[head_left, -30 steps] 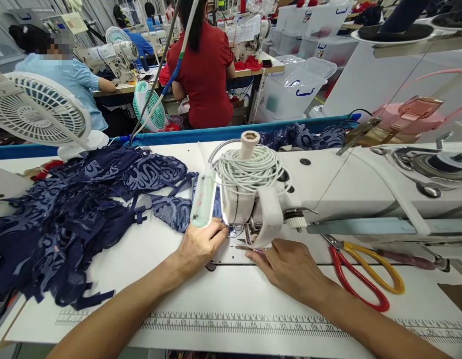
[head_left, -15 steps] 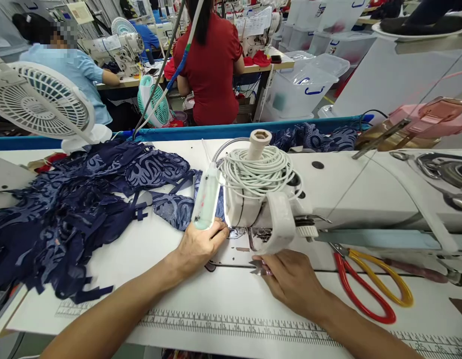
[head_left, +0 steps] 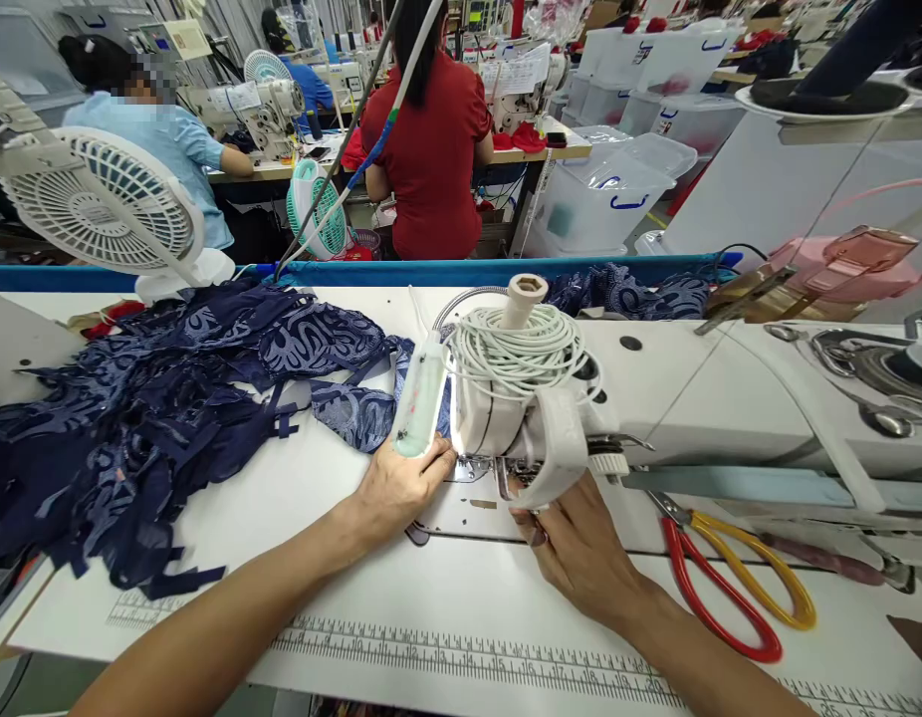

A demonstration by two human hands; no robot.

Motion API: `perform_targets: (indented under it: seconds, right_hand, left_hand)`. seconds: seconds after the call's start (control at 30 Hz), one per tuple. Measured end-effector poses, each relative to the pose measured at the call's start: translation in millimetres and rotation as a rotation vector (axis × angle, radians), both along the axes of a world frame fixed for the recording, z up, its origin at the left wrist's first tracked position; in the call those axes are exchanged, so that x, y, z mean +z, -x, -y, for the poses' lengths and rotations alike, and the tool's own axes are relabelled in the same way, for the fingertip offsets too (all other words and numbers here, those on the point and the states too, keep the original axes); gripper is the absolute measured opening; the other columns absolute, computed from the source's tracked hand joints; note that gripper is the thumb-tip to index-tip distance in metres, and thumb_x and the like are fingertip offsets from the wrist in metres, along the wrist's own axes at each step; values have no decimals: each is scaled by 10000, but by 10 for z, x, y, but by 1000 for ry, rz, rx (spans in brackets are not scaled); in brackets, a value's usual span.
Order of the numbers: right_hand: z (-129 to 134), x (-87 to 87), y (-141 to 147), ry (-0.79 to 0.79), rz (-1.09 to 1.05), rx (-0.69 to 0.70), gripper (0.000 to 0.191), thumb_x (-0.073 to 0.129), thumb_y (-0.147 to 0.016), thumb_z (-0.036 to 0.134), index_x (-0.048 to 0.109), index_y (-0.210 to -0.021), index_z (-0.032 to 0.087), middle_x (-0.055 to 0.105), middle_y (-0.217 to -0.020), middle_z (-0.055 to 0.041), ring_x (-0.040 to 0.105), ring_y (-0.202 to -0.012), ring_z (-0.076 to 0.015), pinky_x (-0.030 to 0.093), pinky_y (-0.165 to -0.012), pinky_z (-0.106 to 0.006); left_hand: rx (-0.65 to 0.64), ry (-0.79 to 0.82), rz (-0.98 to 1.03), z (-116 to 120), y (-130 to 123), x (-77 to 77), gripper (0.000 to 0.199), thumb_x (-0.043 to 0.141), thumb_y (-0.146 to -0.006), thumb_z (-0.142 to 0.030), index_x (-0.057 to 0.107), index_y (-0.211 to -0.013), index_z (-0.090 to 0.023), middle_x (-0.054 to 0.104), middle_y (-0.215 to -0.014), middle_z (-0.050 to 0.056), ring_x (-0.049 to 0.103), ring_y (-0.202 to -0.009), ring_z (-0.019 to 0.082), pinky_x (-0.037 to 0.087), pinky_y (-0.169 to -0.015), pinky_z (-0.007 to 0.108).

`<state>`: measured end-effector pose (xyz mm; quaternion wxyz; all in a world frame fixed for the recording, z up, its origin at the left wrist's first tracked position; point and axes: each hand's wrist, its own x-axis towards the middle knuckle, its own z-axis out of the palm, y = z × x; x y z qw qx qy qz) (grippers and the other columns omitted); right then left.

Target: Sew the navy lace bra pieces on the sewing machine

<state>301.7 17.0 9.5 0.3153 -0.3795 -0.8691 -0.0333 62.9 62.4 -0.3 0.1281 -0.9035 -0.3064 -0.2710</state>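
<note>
Left hand (head_left: 402, 490): fingers bent together beside needle plate (head_left: 472, 470); grip unclear. Navy cloth (head_left: 444, 410) at its 1 o'clock, beside machine head (head_left: 480, 423). Right hand (head_left: 584, 538): half-curled at white guard (head_left: 564, 448); contents hidden. Risk: machine starting could catch fingertips; left slipping could skew cloth.

The white surface (head_left: 431, 597) is brightly and evenly lit; a white glow is seen along the lamp (head_left: 420, 403). Toward the surface's right edge, shapes are stretched by wide-angle distortion.
</note>
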Motion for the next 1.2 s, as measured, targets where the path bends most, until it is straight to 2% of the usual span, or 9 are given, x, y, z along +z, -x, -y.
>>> perform_targets:
  seconds: [0.3,0.47,0.6,0.67,0.77,0.87,1.0,1.13,1.2]
  right_hand:
    - [-85,-20,-52,61,-63,-91,191,431,-854,50,570,-890,177,546,-832,-76,509,-766,-226,423,-602,-325]
    - [-86,11,-41,75,-41,-102,213,415,-836,42,562,-911,178,554,-833,-72,516,-758,-221,430,-623,-326]
    - [-84,29,-55,-2,35,-98,236,411,-831,35,561,-969,155,598,-841,-84,537,-751,-219,418,-630,-318]
    - [-89,13,-89,-42,90,-122,259,404,-818,21,561,-990,135,623,-805,-81,565,-721,-210,406,-612,-301]
    - [-98,-33,-148,-39,199,-257,239,405,-840,52,565,-999,127,634,-692,-48,547,-535,-167,326,-500,-273]
    - [-99,-59,-157,34,326,-428,194,421,-934,242,576,-963,129,626,-608,-47,518,-436,-166,247,-450,-275]
    - [-105,-30,-103,127,420,-581,386,380,-975,453,587,-929,129,600,-574,-76,534,-443,-206,212,-447,-272]
    - [-114,14,-90,-22,411,-598,326,424,-974,385,605,-961,115,642,-700,-123,567,-516,-218,309,-521,-301]
    - [-83,46,-73,-125,327,-515,240,462,-962,303,611,-994,118,672,-845,-153,597,-608,-224,373,-597,-338]
  left_hand:
    - [-29,88,40,-18,12,0,253,428,-858,2,609,-800,-165,634,-719,47,608,-810,197,470,-797,380]
    - [-70,148,57,-11,33,30,233,464,-752,6,608,-821,-163,629,-731,49,606,-803,210,447,-865,436]
    - [-68,177,69,22,30,65,213,481,-751,-27,609,-838,-174,621,-735,44,598,-802,210,444,-851,417]
    - [-33,201,79,35,28,76,183,489,-781,-64,614,-851,-178,627,-767,49,588,-797,204,446,-840,398]
    - [56,257,68,27,40,79,140,504,-812,-135,622,-874,-176,630,-826,62,571,-800,207,445,-825,382]
    - [149,342,27,-11,67,73,148,487,-833,-129,622,-847,-187,634,-855,74,565,-822,220,434,-740,342]
    - [238,415,37,-27,102,110,196,477,-792,-52,606,-807,-199,633,-830,75,564,-787,218,383,-615,292]
    - [375,500,168,114,174,272,161,434,-878,-119,580,-859,-185,624,-802,54,570,-717,194,380,-585,271]
    - [409,555,235,262,217,379,190,385,-939,-177,557,-860,-189,608,-743,11,566,-653,158,394,-570,242]
